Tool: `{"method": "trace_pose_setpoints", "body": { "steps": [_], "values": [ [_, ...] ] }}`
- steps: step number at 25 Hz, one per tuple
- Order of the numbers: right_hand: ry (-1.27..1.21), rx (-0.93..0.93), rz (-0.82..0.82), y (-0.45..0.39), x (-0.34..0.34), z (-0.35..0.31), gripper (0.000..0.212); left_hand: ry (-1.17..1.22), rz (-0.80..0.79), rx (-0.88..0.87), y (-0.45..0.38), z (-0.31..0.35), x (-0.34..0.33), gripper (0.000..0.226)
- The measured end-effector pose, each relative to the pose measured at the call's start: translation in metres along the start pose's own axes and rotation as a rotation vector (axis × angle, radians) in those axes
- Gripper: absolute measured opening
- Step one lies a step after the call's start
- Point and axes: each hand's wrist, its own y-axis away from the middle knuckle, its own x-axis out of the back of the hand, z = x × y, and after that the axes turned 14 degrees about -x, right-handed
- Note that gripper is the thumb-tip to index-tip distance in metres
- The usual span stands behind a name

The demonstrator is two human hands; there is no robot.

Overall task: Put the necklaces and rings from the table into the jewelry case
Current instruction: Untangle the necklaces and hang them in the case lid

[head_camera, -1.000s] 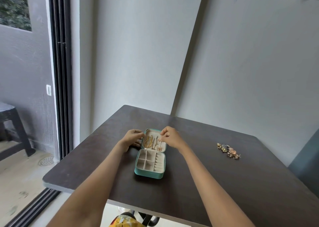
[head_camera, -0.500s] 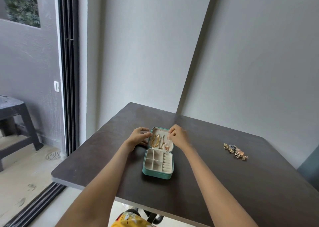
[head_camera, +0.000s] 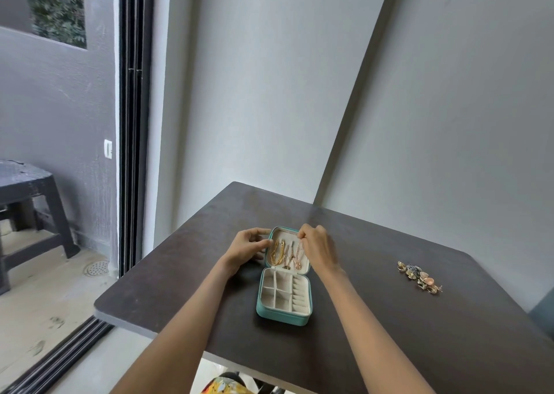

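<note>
A small teal jewelry case (head_camera: 281, 314) lies open on the dark table (head_camera: 389, 318), its lid laid back. Several necklaces (head_camera: 286, 252), gold and rose, hang in the cream lid. The divided bottom tray holds nothing I can make out. My left hand (head_camera: 250, 246) holds the lid's left edge, thumb on its rim. My right hand (head_camera: 317, 245) is at the lid's upper right, fingertips pinching the top of the rose necklace. A cluster of rings (head_camera: 419, 278) lies on the table far to the right.
The table stands in a corner against grey walls. A sliding door track (head_camera: 133, 124) runs along the left, with a dark stool (head_camera: 27, 193) outside. The table's near edge is just below my forearms.
My view has shifted left, so the case sits further right in frame. Both hands stay on the lid, with only small finger movement at the necklaces.
</note>
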Motion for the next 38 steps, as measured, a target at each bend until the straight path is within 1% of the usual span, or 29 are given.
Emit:
{"method": "trace_pose_setpoints", "body": {
  "steps": [1, 2, 4, 5, 8, 12, 14, 16, 18, 20, 22, 24, 27, 30, 34, 37, 38],
  "values": [
    [0.064, 0.033, 0.036, 0.002, 0.001, 0.000, 0.012, -0.006, -0.010, -0.010, 0.001, 0.000, 0.001, 0.034],
    [0.123, 0.095, 0.072, 0.003, 0.001, -0.001, 0.013, -0.018, -0.019, -0.018, 0.002, 0.000, 0.002, 0.034],
    [0.254, 0.172, 0.106, 0.006, -0.001, -0.001, 0.036, -0.031, -0.027, -0.032, 0.003, 0.001, 0.002, 0.035],
    [0.264, 0.181, 0.115, 0.004, -0.003, 0.001, 0.041, -0.031, -0.024, -0.036, 0.003, 0.002, 0.002, 0.036],
    [0.242, 0.229, 0.102, 0.004, -0.005, 0.007, 0.040, -0.022, -0.010, -0.045, 0.004, 0.003, 0.002, 0.038],
    [0.157, 0.272, 0.160, 0.009, 0.003, 0.007, 0.034, -0.014, -0.002, -0.055, 0.006, 0.003, 0.002, 0.041],
    [0.080, 0.244, 0.164, 0.011, 0.005, 0.007, 0.035, -0.009, 0.003, -0.057, 0.006, 0.004, 0.002, 0.042],
    [0.062, 0.237, 0.144, 0.012, 0.003, 0.012, 0.036, 0.001, 0.003, -0.060, 0.007, 0.006, 0.003, 0.043],
    [0.045, 0.232, 0.127, 0.014, 0.003, 0.017, 0.031, 0.013, -0.001, -0.061, 0.007, 0.006, 0.003, 0.043],
    [-0.042, 0.204, 0.107, 0.018, 0.005, 0.018, 0.026, 0.025, 0.006, -0.064, 0.008, 0.006, 0.003, 0.044],
    [-0.133, 0.178, 0.138, 0.024, 0.009, 0.018, 0.024, 0.038, 0.016, -0.064, 0.009, 0.007, 0.004, 0.044],
    [-0.177, 0.161, 0.199, 0.030, 0.009, 0.022, 0.027, 0.069, 0.029, -0.065, 0.010, 0.008, 0.004, 0.044],
    [-0.130, 0.200, 0.265, 0.045, 0.005, 0.031, 0.040, 0.124, 0.055, -0.064, 0.011, 0.009, 0.005, 0.043],
    [-0.093, 0.270, 0.311, 0.057, -0.002, 0.034, 0.048, 0.171, 0.062, -0.064, 0.011, 0.009, 0.007, 0.043],
    [-0.073, 0.290, 0.290, 0.066, -0.010, 0.030, 0.046, 0.187, 0.057, -0.052, 0.012, 0.007, 0.008, 0.042],
    [-0.107, 0.281, 0.291, 0.069, -0.018, 0.031, 0.041, 0.193, 0.048, -0.052, 0.010, 0.005, 0.008, 0.042],
    [-0.112, 0.279, 0.300, 0.067, -0.020, 0.032, 0.043, 0.198, 0.049, -0.053, 0.009, 0.005, 0.008, 0.042]
  ]
}}
